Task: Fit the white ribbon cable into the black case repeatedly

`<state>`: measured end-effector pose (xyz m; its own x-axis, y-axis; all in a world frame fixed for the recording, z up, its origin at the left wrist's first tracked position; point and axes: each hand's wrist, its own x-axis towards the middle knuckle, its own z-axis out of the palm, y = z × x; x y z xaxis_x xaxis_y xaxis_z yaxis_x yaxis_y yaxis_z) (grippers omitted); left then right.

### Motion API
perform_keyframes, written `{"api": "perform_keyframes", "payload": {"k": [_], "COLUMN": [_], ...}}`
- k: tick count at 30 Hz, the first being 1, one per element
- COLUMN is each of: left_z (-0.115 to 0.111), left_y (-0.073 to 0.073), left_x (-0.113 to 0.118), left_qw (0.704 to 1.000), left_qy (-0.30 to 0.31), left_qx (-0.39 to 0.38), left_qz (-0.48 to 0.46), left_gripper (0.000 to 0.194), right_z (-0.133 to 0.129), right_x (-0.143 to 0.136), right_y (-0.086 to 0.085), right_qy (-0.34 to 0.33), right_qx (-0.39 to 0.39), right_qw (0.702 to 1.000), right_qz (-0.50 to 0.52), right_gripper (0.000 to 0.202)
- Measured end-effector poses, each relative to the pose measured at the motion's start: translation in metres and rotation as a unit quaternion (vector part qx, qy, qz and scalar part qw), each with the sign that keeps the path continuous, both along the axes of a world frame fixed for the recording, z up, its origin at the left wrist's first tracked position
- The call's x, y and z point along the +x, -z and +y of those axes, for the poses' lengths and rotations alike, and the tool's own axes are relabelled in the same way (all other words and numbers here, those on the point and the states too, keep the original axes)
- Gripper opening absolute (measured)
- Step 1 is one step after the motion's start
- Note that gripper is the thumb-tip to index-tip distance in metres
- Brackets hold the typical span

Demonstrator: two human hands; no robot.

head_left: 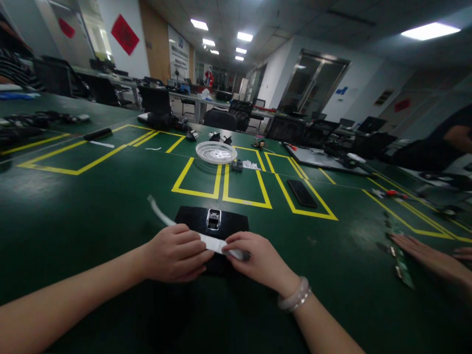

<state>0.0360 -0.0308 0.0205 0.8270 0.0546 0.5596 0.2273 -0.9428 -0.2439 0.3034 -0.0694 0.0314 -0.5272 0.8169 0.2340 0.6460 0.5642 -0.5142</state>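
Observation:
A white strip is stretched between my two hands, above a black panel with a silver-rimmed latch or socket. My left hand is closed round the strip, whose loose end sticks out up and to the left. My right hand pinches the strip near its other end, fingers pressed together. The panel's lower part is partly hidden behind both hands and in shadow.
Beyond the panel stand a white round basket and small grey parts. A black phone lies inside yellow tape. At right, another person's hand touches a green circuit board. A black bar lies far left.

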Motion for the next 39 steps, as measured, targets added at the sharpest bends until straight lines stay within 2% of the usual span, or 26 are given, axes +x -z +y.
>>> {"api": "perform_keyframes", "payload": {"k": [2,4,6,11,13,16,17,20,25,29,33,36,39], "left_z": [0.002,0.005,0.008,0.009,0.009,0.009,0.01,0.009,0.015,0.034,0.066,0.091,0.107], "left_y": [0.002,0.006,0.01,0.014,0.014,0.013,0.013,0.01,0.001,-0.01,-0.017,-0.018,-0.018], "left_x": [0.004,0.007,0.009,0.009,0.008,0.007,0.007,0.01,0.008,-0.015,-0.058,-0.097,-0.138], "left_qw": [0.999,0.995,0.99,0.984,0.978,0.959,0.952,0.942,0.942,0.938,0.916,0.876,0.82], "left_qy": [-0.021,-0.024,-0.025,-0.043,-0.073,-0.12,-0.129,-0.132,-0.146,-0.217,-0.322,-0.42,-0.518], "left_qx": [-0.028,-0.069,-0.099,-0.142,-0.172,-0.23,-0.248,-0.28,-0.284,-0.26,-0.239,-0.237,-0.241], "left_qz": [0.025,0.067,0.094,0.094,0.093,0.113,0.122,0.126,0.1,0.072,0.031,0.01,0.014], "left_gripper": [0.019,0.018,0.019,0.023,0.043,0.086,0.092,0.088,0.084,0.08,0.074,0.072,0.074], "right_z": [-0.003,-0.005,-0.006,-0.007,-0.006,-0.004,-0.004,-0.004,-0.007,-0.007,-0.004,-0.003,-0.003], "right_x": [-0.001,-0.001,-0.002,-0.002,-0.001,0.0,0.0,0.0,-0.002,-0.001,0.001,0.003,0.003], "right_y": [-0.001,-0.003,-0.006,-0.008,-0.006,-0.005,-0.005,-0.007,-0.011,-0.012,-0.008,-0.005,-0.003], "right_qy": [-0.01,-0.014,-0.014,-0.014,-0.015,-0.011,-0.008,0.003,0.025,0.032,0.03,0.029,0.026], "right_qx": [0.036,0.065,0.076,0.075,0.083,0.114,0.128,0.177,0.256,0.278,0.264,0.252,0.238], "right_qw": [0.996,0.99,0.987,0.987,0.988,0.988,0.988,0.982,0.966,0.96,0.964,0.967,0.97], "right_qz": [-0.083,-0.124,-0.141,-0.143,-0.131,-0.1,-0.09,-0.062,-0.019,-0.01,-0.023,-0.032,-0.041], "right_gripper": [0.018,0.016,0.015,0.012,0.013,0.017,0.018,0.017,0.019,0.019,0.021,0.02,0.02]}}
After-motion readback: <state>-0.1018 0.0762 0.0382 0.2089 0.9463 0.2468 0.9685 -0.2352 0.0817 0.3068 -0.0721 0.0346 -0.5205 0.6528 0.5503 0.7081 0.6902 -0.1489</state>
